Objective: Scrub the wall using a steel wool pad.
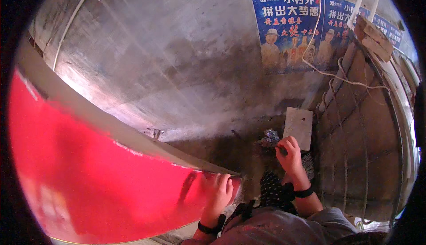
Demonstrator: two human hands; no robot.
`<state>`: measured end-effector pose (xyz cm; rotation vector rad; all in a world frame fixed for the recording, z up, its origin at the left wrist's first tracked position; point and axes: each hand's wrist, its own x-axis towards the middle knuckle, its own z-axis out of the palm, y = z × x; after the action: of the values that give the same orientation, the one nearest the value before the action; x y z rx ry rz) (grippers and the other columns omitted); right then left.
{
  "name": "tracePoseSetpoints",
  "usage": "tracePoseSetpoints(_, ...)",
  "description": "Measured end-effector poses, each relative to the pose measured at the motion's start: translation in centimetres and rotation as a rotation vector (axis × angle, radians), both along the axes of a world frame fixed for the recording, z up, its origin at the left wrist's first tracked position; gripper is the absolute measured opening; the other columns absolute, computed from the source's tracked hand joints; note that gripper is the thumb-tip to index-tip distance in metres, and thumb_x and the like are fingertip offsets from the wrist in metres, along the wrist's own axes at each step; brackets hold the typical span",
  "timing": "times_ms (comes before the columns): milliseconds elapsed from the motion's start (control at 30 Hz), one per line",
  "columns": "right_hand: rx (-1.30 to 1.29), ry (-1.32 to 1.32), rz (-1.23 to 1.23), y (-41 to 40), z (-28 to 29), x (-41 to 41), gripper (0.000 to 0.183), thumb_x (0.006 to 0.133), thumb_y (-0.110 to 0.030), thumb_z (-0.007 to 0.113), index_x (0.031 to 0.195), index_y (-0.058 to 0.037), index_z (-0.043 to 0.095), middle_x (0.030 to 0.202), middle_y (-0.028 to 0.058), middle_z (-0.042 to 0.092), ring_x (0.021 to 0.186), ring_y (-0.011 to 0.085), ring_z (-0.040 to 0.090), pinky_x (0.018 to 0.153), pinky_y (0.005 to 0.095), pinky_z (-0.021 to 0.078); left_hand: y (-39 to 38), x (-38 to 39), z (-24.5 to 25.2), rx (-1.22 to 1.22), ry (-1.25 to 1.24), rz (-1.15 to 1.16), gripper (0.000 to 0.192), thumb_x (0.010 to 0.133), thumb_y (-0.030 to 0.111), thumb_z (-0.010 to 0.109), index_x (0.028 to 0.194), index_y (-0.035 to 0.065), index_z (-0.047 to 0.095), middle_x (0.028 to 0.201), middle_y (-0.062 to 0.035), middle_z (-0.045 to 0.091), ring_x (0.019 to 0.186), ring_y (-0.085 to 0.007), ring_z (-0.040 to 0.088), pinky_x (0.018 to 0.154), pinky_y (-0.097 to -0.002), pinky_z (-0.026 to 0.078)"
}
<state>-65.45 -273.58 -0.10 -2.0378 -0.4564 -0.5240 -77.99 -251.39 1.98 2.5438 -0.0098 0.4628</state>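
A large glossy red panel (109, 181) spreads across the left and lower part of the view. At its right end my left hand (218, 191) lies on the red face, fingers curled over the upper edge. To the right, apart from the panel, my right hand (290, 155) is raised with bent fingers. A small dark patch shows by its fingertips; whether this is a held thing or shadow I cannot tell. Just beyond that hand are a shiny crumpled clear plastic piece (271, 136) and a pale rectangular slab (297, 125) with a dark spot.
A grey concrete wall (166, 62) rises ahead, bearing blue printed posters (289, 32). A white cable (319, 70) hangs across them. At right, a brown sheet (376, 138) stands behind thin bars, with a brick-like block (377, 43) above. A brownish strip (133, 135) borders the red panel.
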Motion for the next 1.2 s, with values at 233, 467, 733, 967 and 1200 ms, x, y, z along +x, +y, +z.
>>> tracePoseSetpoints(233, 0.057, 0.142, -0.073, -5.8, -0.5, 5.4, 0.019, 0.063, 0.002, 0.063, 0.078, -0.0029, 0.053, 0.078, 0.0115, 0.052, 0.076, 0.0299, 0.053, 0.066, 0.0361, 0.0440, -2.1, 5.4, 4.0, 0.258, -0.026, 0.067, 0.012, 0.075, 0.010, 0.057, 0.087, 0.0092, 0.054, 0.081, -0.0063, 0.054, 0.078, -0.0272, 0.054, 0.089, -0.0550, 0.030)
tracePoseSetpoints(467, 0.003, 0.133, -0.089, -8.6, -0.3, 9.4, 0.020, 0.062, 0.002, 0.063, 0.078, -0.0028, 0.053, 0.078, 0.0120, 0.052, 0.075, 0.0302, 0.052, 0.065, 0.0366, 0.0440, -2.3, 10.4, 4.5, 0.126, 0.021, 0.112, 0.011, 0.076, 0.007, 0.056, 0.086, 0.0093, 0.052, 0.081, -0.0056, 0.054, 0.080, -0.0267, 0.054, 0.088, -0.0533, 0.031)
tracePoseSetpoints(733, -0.007, 0.141, -0.035, -8.4, -0.4, 11.6, 0.018, 0.062, 0.002, 0.062, 0.077, -0.0029, 0.053, 0.077, 0.0126, 0.052, 0.075, 0.0318, 0.051, 0.066, 0.0374, 0.0437, -2.8, 11.8, 5.1, 0.058, 0.034, 0.124, 0.011, 0.075, 0.006, 0.055, 0.086, 0.0073, 0.052, 0.083, -0.0070, 0.055, 0.080, -0.0272, 0.053, 0.081, -0.0482, 0.034)
tracePoseSetpoints(967, -0.056, 0.193, 0.009, -6.9, -0.3, 12.0, 0.019, 0.061, 0.001, 0.062, 0.077, -0.0029, 0.052, 0.075, 0.0122, 0.051, 0.075, 0.0317, 0.050, 0.067, 0.0380, 0.0419, -4.2, 10.8, 6.7, 0.105, -0.003, 0.010, 0.017, 0.073, 0.005, 0.058, 0.089, 0.0041, 0.052, 0.083, -0.0129, 0.053, 0.080, -0.0315, 0.052, 0.068, -0.0403, 0.040)
tracePoseSetpoints(1200, -0.070, 0.150, 0.055, -5.9, 1.1, 12.8, 0.020, 0.061, 0.001, 0.063, 0.077, -0.0026, 0.052, 0.076, 0.0119, 0.050, 0.075, 0.0305, 0.051, 0.066, 0.0372, 0.0424, -5.7, 7.8, 13.8, 0.043, 0.154, 0.077, 0.031, 0.076, 0.022, 0.058, 0.100, 0.0029, 0.049, 0.082, -0.0133, 0.053, 0.080, -0.0313, 0.051, 0.070, -0.0452, 0.039)
